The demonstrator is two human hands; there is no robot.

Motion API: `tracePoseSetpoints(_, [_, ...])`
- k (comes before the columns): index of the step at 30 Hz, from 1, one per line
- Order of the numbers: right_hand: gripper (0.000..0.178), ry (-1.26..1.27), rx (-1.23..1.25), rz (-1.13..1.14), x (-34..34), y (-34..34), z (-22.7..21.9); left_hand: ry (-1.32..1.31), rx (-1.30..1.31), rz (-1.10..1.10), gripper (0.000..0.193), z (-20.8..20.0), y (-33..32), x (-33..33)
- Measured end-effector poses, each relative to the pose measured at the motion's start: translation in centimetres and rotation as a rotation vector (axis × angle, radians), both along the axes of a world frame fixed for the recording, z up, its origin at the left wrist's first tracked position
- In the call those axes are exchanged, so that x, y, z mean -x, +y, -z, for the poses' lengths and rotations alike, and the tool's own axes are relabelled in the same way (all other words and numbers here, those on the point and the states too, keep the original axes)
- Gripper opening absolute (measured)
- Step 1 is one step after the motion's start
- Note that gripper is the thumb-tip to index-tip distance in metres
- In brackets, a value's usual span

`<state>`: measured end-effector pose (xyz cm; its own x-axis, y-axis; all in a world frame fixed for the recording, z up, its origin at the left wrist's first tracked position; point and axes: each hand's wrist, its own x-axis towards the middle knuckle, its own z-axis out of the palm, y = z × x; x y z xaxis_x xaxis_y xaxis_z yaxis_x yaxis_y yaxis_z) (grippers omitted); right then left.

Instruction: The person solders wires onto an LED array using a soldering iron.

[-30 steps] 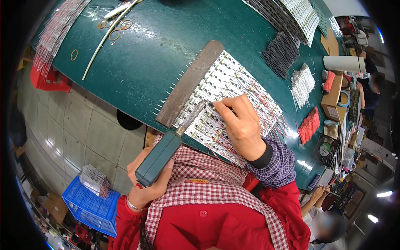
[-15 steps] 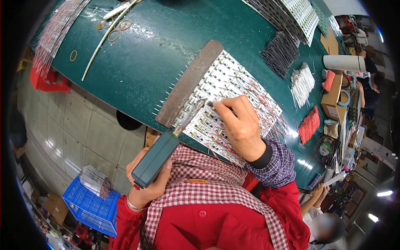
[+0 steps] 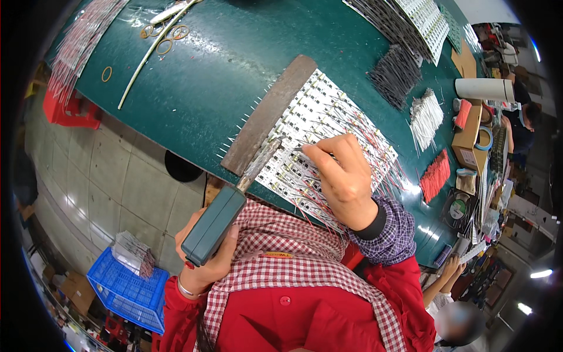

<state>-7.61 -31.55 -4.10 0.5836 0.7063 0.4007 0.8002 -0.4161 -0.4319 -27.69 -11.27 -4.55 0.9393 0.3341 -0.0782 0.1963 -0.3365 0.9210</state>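
Observation:
My left hand [image 3: 221, 259] is wrapped round the green handle of a soldering iron [image 3: 214, 226]. The iron's worn metal tip lies over a white panel of small circuit boards [image 3: 305, 108], near the middle of its rows. Just to the right of that tip, my right hand [image 3: 349, 182] is closed in a pinch above the panel. A thin dark wire end [image 3: 299, 149] shows at its fingertips; the rest is hidden by the fingers. Black and red wires stick out from many boards on the panel's right part. A rusty metal bar [image 3: 271, 114] lies along the panel's left edge.
On the green table [image 3: 217, 64], bundles of black wires [image 3: 396, 76], white wires [image 3: 426, 120] and red wires [image 3: 435, 176] lie to the right. Rubber bands [image 3: 165, 46] are at the back left. A blue basket [image 3: 126, 290] stands lower left. Another person's hands [image 3: 450, 273] show at right.
The soldering iron has shifted slightly left, its tip drawing back from my right fingertips. My right hand has moved a little right and nearer, still pinched.

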Motion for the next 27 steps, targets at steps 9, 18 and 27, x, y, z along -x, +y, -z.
tracePoseSetpoints(9, [0.034, 0.099, 0.040, 0.015, 1.0, 0.2, 0.5, 0.066, -0.001, 0.010, 0.025, -0.9, -0.1, 0.1])
tracePoseSetpoints(18, [0.036, 0.037, 0.060, -0.009, 0.8, 0.1, 0.9, 0.054, -0.007, 0.030, 0.022, -1.5, -0.2, -0.9])
tracePoseSetpoints(27, [0.037, 0.078, 0.055, 0.020, 1.0, 0.3, 0.7, 0.017, -0.025, 0.035, 0.021, -1.6, -0.1, -0.9])
